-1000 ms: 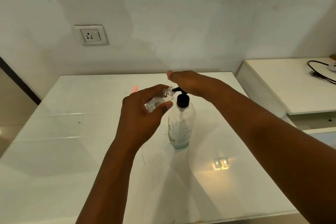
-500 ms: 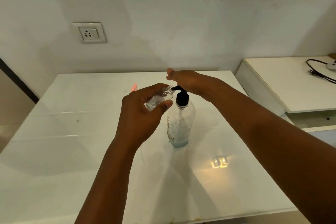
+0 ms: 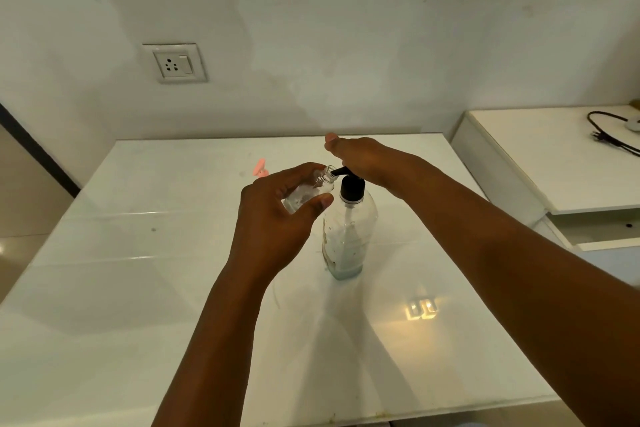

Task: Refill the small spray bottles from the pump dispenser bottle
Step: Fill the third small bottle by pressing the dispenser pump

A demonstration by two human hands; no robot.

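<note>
- Clear small bottle, tilted, pinched between left hand thumb and fingers, mouth at black spout.
- Right hand presses pump bottle; fingers hidden.
- Glossy white table; pink cap far left.

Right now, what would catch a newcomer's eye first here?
Mid-table, the left hand grips a small clear bottle, tilting its open neck against the black spout of a pump bottle. The right hand rests on the pump head. A pink object lies behind them; a wall socket sits above.
</note>
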